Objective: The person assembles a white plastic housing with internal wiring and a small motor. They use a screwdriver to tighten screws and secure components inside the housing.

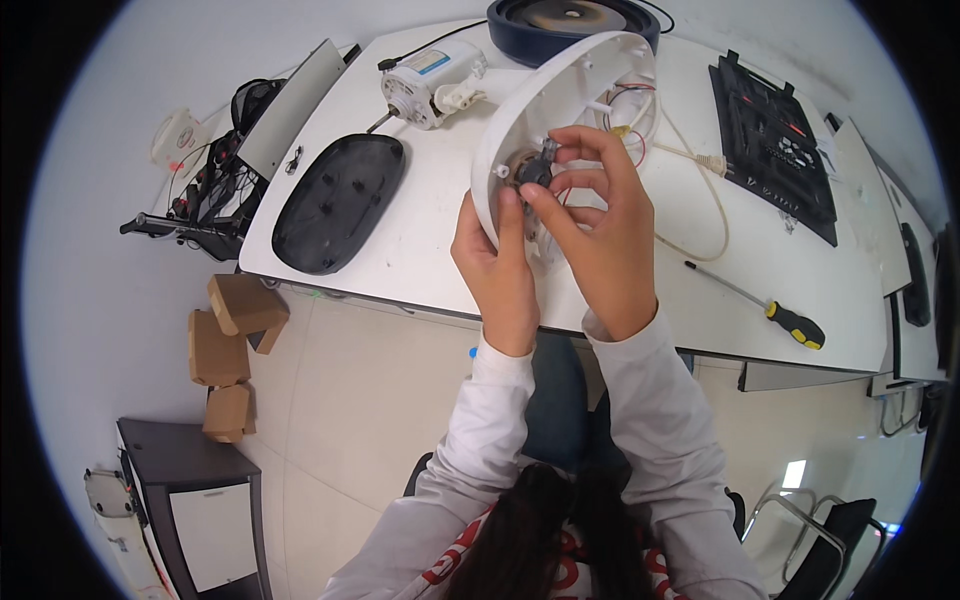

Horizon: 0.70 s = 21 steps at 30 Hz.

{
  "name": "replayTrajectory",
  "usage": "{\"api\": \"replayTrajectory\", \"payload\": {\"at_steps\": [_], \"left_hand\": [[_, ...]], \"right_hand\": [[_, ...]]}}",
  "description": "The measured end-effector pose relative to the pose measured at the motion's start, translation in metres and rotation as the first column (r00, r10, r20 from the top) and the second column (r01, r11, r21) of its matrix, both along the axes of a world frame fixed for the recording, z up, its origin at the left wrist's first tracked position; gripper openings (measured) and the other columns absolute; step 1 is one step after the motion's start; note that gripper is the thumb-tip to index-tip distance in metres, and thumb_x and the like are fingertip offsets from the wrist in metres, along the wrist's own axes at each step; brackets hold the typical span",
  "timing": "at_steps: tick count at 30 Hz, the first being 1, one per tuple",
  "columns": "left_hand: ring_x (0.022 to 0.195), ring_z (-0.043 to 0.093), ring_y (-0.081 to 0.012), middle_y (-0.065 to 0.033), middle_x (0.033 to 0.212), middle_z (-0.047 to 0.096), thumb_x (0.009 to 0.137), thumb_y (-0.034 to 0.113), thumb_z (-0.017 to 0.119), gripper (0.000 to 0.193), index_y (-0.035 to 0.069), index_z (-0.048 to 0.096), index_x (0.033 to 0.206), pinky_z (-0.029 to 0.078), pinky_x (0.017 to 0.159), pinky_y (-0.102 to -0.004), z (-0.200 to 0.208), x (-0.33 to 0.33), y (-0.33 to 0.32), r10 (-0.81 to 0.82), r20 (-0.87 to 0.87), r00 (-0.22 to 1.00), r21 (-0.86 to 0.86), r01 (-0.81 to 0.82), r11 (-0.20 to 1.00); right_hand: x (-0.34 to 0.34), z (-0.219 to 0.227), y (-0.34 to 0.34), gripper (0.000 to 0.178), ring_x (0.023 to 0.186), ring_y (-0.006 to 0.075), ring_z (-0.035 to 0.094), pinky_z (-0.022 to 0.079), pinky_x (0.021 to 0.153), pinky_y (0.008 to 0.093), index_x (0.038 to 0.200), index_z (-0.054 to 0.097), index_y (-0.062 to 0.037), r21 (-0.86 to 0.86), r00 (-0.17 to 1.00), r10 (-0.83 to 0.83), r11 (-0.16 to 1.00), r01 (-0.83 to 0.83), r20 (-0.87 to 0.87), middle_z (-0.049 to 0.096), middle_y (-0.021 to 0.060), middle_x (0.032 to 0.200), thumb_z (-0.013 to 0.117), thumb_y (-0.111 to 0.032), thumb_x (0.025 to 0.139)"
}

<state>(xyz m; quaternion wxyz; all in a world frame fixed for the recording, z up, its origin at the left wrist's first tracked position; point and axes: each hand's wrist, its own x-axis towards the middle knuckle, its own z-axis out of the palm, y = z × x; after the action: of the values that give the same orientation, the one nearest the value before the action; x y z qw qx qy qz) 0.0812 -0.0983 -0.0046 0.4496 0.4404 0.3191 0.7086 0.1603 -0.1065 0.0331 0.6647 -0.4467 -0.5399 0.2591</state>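
Observation:
A white oval plastic shell (520,110) stands tilted on the table, its hollow side towards my hands, with posts and wires inside. An arm joins it to a white fan motor (425,82) with a bare metal shaft. My left hand (497,262) grips the shell's near rim, its thumb up by a small dark round part (536,171). My right hand (608,225) pinches that dark part between thumb and fingers at the shell's inside. Whether it is fastened there I cannot tell. To the left lies a black oval cover (338,204) with short pegs.
A yellow-and-black screwdriver (795,324) lies near the table's right front edge. Behind it rests an open black tool case (775,145). A cream cable (722,215) loops right of the shell. A dark blue round base (570,22) stands at the back. Cardboard boxes (220,345) sit on the floor.

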Motion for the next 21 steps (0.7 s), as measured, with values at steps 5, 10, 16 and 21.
{"api": "replayTrajectory", "payload": {"at_steps": [5,10,16,21], "left_hand": [[0.084,0.054,-0.0098,-0.0048,0.099,0.059,0.091,0.015,0.050,0.025,0.001,0.052,0.111,0.042,0.071,-0.0226,-0.001,0.000,0.000,0.022,-0.002,1.000,-0.025,-0.022,0.999],[0.082,0.053,-0.0088,-0.0042,0.098,0.059,0.092,0.015,0.049,0.024,0.002,0.052,0.111,0.042,0.069,-0.0222,-0.001,0.003,0.000,0.021,0.038,0.999,-0.028,-0.020,0.999],[0.081,0.053,-0.0080,-0.0036,0.095,0.059,0.091,0.015,0.050,0.023,0.001,0.052,0.110,0.042,0.069,-0.0216,-0.002,0.005,0.000,0.043,0.029,0.999,-0.032,-0.042,0.999],[0.080,0.053,-0.0076,-0.0029,0.094,0.059,0.091,0.015,0.051,0.022,0.001,0.053,0.108,0.042,0.068,-0.0208,-0.002,0.004,-0.001,0.031,0.079,0.996,-0.033,-0.028,0.999]], "right_hand": [[0.000,0.002,-0.001,0.041,0.074,0.0108,0.054,0.051,0.052,0.0220,0.106,0.051,-0.0061,-0.024,1.000,-0.005,1.000,0.005,0.014,0.050,0.0056,0.093,0.068,-0.001,0.069],[0.001,-0.003,0.002,0.042,0.078,0.0126,0.054,0.051,0.052,0.0229,0.107,0.051,-0.0047,0.020,0.997,-0.040,0.999,0.038,0.062,0.051,0.0062,0.095,0.069,-0.003,0.069],[0.003,-0.004,0.003,0.043,0.084,0.0171,0.057,0.051,0.058,0.0247,0.109,0.051,-0.0043,0.064,0.993,-0.050,0.997,0.043,0.103,0.055,0.0060,0.103,0.069,-0.005,0.070],[0.002,-0.009,0.003,0.044,0.087,0.0172,0.058,0.050,0.060,0.0247,0.109,0.050,-0.0049,0.053,0.997,-0.022,0.998,0.018,0.073,0.056,0.0057,0.105,0.069,-0.005,0.069]]}}
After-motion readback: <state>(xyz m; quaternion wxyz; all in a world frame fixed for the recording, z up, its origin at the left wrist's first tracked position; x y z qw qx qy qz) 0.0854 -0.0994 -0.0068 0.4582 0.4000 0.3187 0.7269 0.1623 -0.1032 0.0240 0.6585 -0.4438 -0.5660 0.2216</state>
